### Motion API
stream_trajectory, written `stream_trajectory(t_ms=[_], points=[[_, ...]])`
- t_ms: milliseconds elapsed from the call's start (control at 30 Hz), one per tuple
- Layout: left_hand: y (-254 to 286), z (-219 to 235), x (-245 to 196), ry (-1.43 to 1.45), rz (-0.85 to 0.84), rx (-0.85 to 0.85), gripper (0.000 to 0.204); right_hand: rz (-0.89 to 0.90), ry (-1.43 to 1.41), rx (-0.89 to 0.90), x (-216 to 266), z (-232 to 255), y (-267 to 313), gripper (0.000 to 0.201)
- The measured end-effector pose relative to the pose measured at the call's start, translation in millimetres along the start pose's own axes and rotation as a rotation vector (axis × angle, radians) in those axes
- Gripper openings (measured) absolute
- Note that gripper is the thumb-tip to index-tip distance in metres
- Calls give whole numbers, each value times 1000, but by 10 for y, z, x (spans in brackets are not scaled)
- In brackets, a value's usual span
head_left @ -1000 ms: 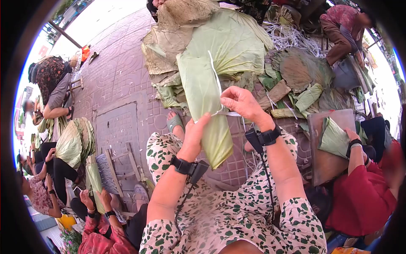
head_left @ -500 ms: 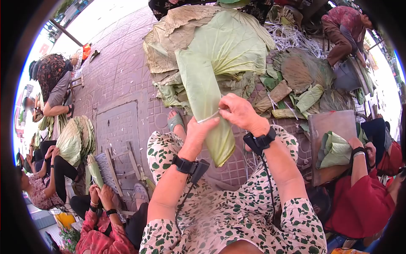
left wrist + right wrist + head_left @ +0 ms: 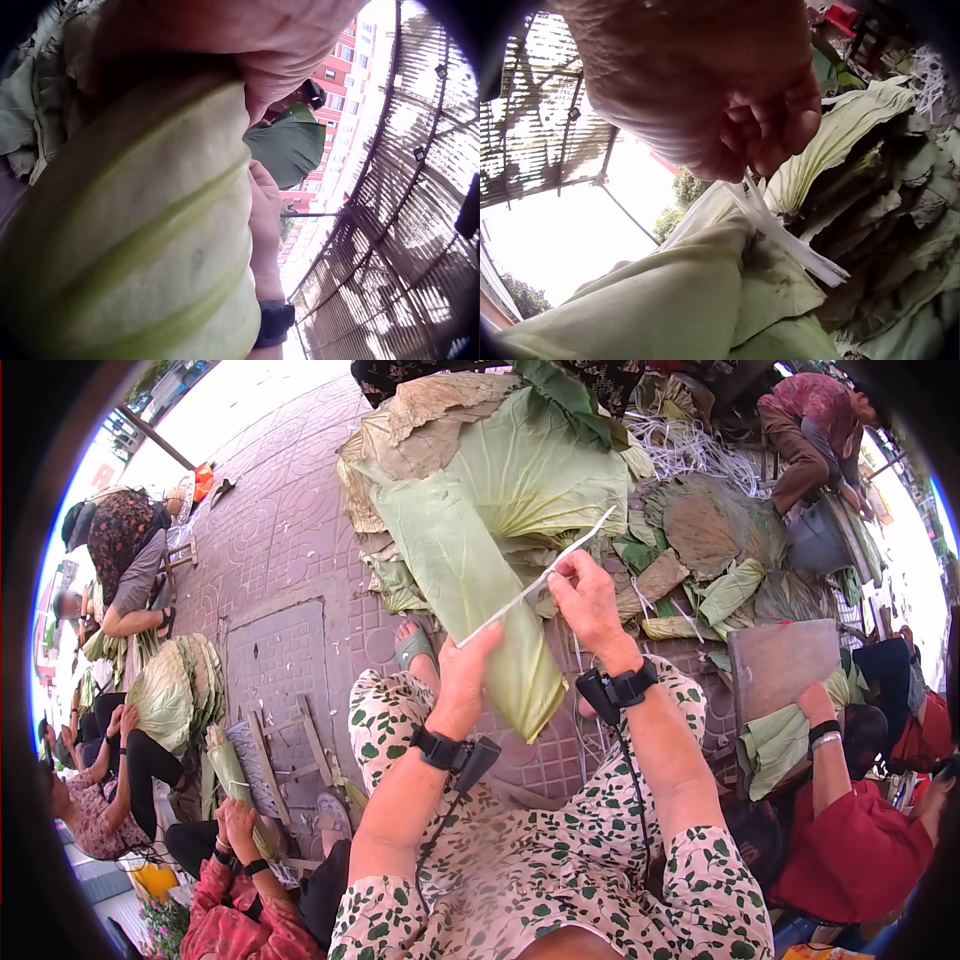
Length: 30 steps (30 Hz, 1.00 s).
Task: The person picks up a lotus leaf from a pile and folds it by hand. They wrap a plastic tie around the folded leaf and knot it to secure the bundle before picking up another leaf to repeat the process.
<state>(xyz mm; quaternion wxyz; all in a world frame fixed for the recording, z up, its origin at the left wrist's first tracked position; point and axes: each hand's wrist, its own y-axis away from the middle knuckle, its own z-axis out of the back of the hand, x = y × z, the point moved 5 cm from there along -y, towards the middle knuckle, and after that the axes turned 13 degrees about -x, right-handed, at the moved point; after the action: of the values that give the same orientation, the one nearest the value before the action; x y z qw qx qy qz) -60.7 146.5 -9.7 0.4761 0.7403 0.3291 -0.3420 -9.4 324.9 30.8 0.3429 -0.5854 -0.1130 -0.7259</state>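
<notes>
A long folded bundle of pale green leaves, like lotus leaves, slants in front of my knees. My left hand grips it around its lower middle. Across the bundle by that hand runs a white flat strip. My right hand pinches the strip at the bundle's right side, and its loose end sticks out up and right. In the right wrist view the strip hangs frayed below the curled fingers. The bundle's ribbed lower end fills much of the left wrist view; the left palm hides its grip.
Beyond the bundle lies a wide heap of leaves, with a tangle of white strips behind. To the right a person handles leaves on a board. At left, people sit with a leaf stack and a low wooden chair.
My right hand has moved right and down a little, drawing the strip out straight across the bundle. The bundle's upper end has swung left. The left hand keeps its grip.
</notes>
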Motion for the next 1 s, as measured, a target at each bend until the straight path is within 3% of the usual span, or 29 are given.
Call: stream_trajectory(t_ms=[67,100,167,200,233,300,367,433,500,633,700,800,967,1000], points=[[5,2,-16,94,43,58,37,-367,-295,17,-54,-13,7,7],[24,-19,-32,187,87,114,38,-367,-294,21,-8,4,-3,7],[132,-40,-98,313,156,139,42,-632,-792,-60,-10,36,2,4],[201,-73,-171,388,194,189,43,-696,-879,-75,-6,53,-9,3],[244,-93,-205,463,234,239,45,-696,-879,-75,-70,84,-28,3],[223,-21,-172,451,223,270,49,-726,-1134,-90,-171,137,-83,5],[267,-16,-157,422,251,428,50,-751,-1131,-132,-307,234,-162,4],[269,6,-142,388,246,401,50,-816,-1223,-289,-491,372,-216,5],[291,13,-168,284,265,421,63,-747,-1263,-312,-504,558,-262,7],[282,150,-282,328,138,229,55,-573,-1381,-409,-547,1036,-366,7],[231,214,-357,353,30,197,46,-385,-1268,-535,-434,1341,-317,8],[189,233,-386,433,-46,52,39,-324,-1209,-650,-585,1822,-164,8],[125,241,-354,483,-26,80,38,-272,-1081,-881,-878,2635,483,7],[87,256,-368,433,-74,205,43,-265,-1076,-881,-860,2671,634,7]])
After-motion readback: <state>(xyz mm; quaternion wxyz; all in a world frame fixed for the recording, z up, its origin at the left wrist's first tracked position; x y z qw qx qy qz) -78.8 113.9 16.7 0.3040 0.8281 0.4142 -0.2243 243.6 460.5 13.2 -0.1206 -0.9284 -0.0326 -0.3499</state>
